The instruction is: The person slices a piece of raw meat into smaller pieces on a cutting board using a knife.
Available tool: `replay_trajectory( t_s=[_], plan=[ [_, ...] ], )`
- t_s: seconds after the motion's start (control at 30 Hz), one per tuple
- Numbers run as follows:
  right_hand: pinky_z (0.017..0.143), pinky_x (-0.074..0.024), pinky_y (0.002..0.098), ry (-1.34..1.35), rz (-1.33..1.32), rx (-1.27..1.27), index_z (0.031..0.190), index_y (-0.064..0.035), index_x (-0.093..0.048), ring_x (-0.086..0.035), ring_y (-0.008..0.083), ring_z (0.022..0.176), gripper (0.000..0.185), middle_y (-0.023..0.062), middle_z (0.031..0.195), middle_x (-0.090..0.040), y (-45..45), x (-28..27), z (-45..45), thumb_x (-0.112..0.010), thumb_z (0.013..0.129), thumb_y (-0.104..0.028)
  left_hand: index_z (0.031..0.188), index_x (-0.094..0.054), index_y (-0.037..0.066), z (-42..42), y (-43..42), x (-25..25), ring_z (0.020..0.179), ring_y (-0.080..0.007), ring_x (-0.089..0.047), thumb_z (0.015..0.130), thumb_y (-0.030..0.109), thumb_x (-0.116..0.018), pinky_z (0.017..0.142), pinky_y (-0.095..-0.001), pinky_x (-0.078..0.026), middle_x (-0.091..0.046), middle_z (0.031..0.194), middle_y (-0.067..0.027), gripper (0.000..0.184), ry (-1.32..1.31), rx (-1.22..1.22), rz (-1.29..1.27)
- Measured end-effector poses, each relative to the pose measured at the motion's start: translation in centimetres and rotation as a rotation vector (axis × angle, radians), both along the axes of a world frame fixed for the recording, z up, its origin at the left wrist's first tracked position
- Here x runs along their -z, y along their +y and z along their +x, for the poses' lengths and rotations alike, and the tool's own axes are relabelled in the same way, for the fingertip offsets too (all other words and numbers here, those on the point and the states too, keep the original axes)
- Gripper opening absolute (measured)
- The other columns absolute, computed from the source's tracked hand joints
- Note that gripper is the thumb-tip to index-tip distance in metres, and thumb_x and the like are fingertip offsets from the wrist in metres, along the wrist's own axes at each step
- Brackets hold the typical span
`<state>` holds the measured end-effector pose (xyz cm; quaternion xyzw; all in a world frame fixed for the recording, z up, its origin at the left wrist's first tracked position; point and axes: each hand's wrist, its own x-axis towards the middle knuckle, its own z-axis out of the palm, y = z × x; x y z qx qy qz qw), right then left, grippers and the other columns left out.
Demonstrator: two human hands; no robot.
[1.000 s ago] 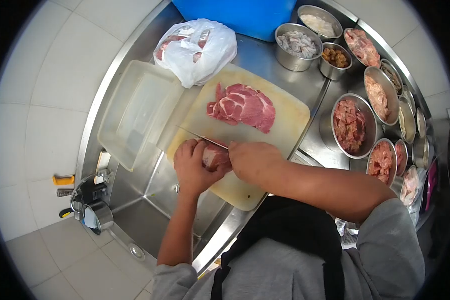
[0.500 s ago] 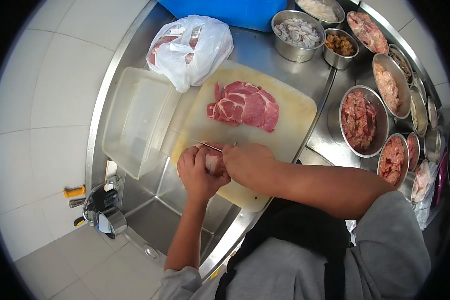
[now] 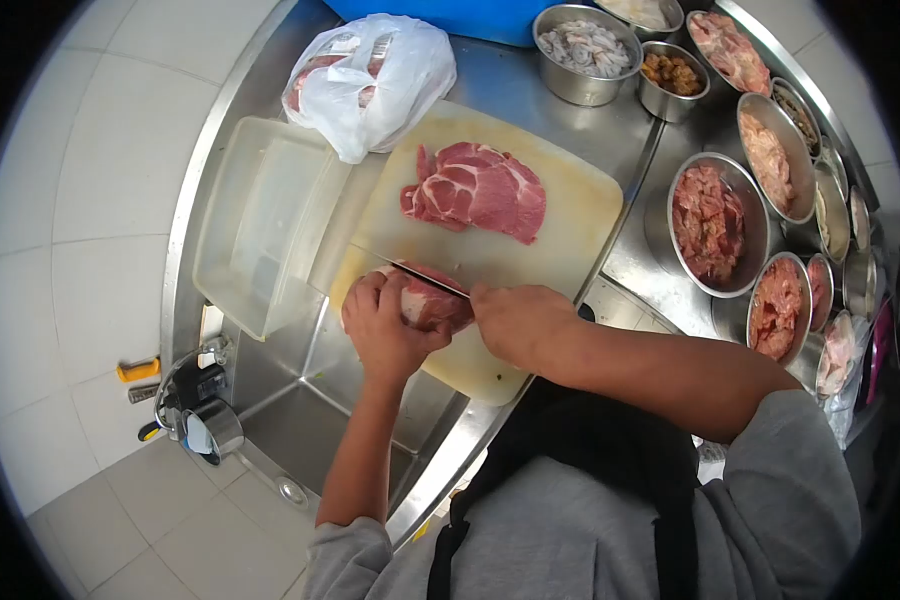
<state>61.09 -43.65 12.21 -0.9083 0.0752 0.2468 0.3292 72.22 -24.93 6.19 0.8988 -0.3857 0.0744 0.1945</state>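
A chunk of raw meat (image 3: 438,308) lies at the near left part of a worn, pale cutting board (image 3: 582,190). My left hand (image 3: 385,338) is closed over its left side, pressing it against the board. In my right hand (image 3: 523,322) is the handle of a knife (image 3: 428,279). The knife's blade lies along the far side of the chunk, slanting down to the right; how deep it sits I cannot tell. Farther up the board, several overlapping slices of raw meat (image 3: 490,192) form a flat pile.
A translucent plastic tub (image 3: 213,240) stands left of the board, beside a sink basin (image 3: 355,430). Behind is a white plastic bag (image 3: 365,90) with meat inside. Metal bowls, including one of cut meat (image 3: 710,222) and one of pale strips (image 3: 588,52), line the right and back.
My right hand has drawn the knife back to the right, away from my left hand, and more blade shows. The whole view has shifted slightly. My left hand keeps hold of the meat.
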Motion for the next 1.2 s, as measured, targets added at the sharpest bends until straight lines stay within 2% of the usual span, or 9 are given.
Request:
replay_trajectory(
  t_s=[0.07,0.17,0.33,0.47,0.53,0.63,0.83,1.03,1.2],
  plan=[
    [0.073,-0.0564,0.0494,-0.015,-0.015,0.010,0.111,0.0014,-0.054,-0.070,0.0385,0.089,0.024,0.0213,0.097,-0.070,-0.6,-1.6,-1.8,-0.050,0.089,-0.008,0.109,-0.063,0.009,-0.1,-0.2,-0.1,0.105,-0.0342,-0.054,0.045,0.030,-0.080,0.090,-0.0467,-0.044,-0.056,0.109,-0.0122,0.069,-0.029,0.005,-0.005],
    [0.073,-0.0561,0.0504,0.226,-0.015,-0.010,0.113,0.0028,-0.054,-0.070,0.0385,0.088,0.026,0.0211,0.097,-0.069,-2.2,-3.7,-3.7,-0.050,0.089,-0.008,0.108,-0.063,0.007,0.0,-0.6,-0.3,0.102,-0.0344,-0.054,0.044,0.028,-0.080,0.089,-0.0463,-0.045,-0.056,0.106,-0.0130,0.070,-0.045,0.009,-0.022],
    [0.075,-0.0574,0.0466,-0.094,0.051,-0.005,0.115,0.0032,-0.057,-0.071,0.0376,0.088,0.031,0.0193,0.096,-0.072,0.4,1.2,1.4,-0.056,0.087,-0.011,0.108,-0.064,0.009,-0.2,0.1,0.4,0.108,-0.0332,-0.054,0.045,0.033,-0.081,0.091,-0.0470,-0.043,-0.056,0.111,-0.0112,0.070,-0.021,0.005,-0.013],
    [0.075,-0.0577,0.0457,-0.140,0.016,-0.005,0.115,0.0038,-0.057,-0.071,0.0366,0.088,0.032,0.0178,0.096,-0.072,0.3,2.6,0.4,-0.057,0.088,-0.011,0.108,-0.064,0.008,-0.3,-0.1,0.2,0.107,-0.0331,-0.054,0.043,0.033,-0.082,0.091,-0.0467,-0.043,-0.056,0.111,-0.0114,0.072,-0.012,-0.010,-0.037],
    [0.075,-0.0563,0.0492,0.150,0.048,0.048,0.108,0.0039,-0.056,-0.071,0.0368,0.089,0.024,0.0220,0.097,-0.070,-1.0,-1.6,-2.2,-0.048,0.090,-0.008,0.108,-0.064,0.008,-0.4,-0.2,-0.1,0.106,-0.0330,-0.054,0.043,0.033,-0.082,0.091,-0.0464,-0.043,-0.056,0.110,-0.0112,0.072,0.001,-0.006,-0.010],
    [0.077,-0.0575,0.0451,0.202,0.006,0.043,0.112,0.0059,-0.056,-0.071,0.0353,0.092,0.028,0.0187,0.098,-0.072,-0.8,-1.6,-3.0,-0.053,0.089,-0.010,0.107,-0.065,0.008,-0.1,-0.5,0.0,0.105,-0.0329,-0.054,0.042,0.033,-0.082,0.091,-0.0459,-0.043,-0.057,0.110,-0.0109,0.071,-0.022,-0.028,0.005],
    [0.075,-0.0568,0.0477,-0.110,0.086,0.034,0.109,0.0057,-0.055,-0.070,0.0398,0.091,0.025,0.0230,0.096,-0.070,1.2,4.9,0.4,-0.045,0.093,-0.011,0.106,-0.065,0.009,-0.5,-0.5,0.4,0.105,-0.0340,-0.054,0.043,0.032,-0.082,0.090,-0.0460,-0.044,-0.056,0.110,-0.0115,0.069,-0.076,-0.016,-0.048],
    [0.076,-0.0562,0.0491,0.180,0.064,0.044,0.110,0.0031,-0.055,-0.070,0.0398,0.092,0.024,0.0228,0.098,-0.070,-0.6,3.6,-6.4,-0.043,0.094,-0.011,0.111,-0.063,0.008,-0.8,-0.3,0.4,0.104,-0.0369,-0.054,0.043,0.028,-0.081,0.091,-0.0474,-0.045,-0.054,0.109,-0.0158,0.073,-0.066,-0.041,0.017],
    [0.074,-0.0558,0.0516,-0.096,0.065,0.113,0.111,0.0019,-0.055,-0.070,0.0407,0.088,0.024,0.0234,0.095,-0.070,1.9,8.4,-1.7,-0.047,0.092,-0.010,0.108,-0.065,0.008,-1.2,-0.2,0.9,0.097,-0.0341,-0.054,0.044,0.036,-0.082,0.085,-0.0462,-0.045,-0.054,0.103,-0.0124,0.072,-0.157,-0.030,-0.061]
  ],
)
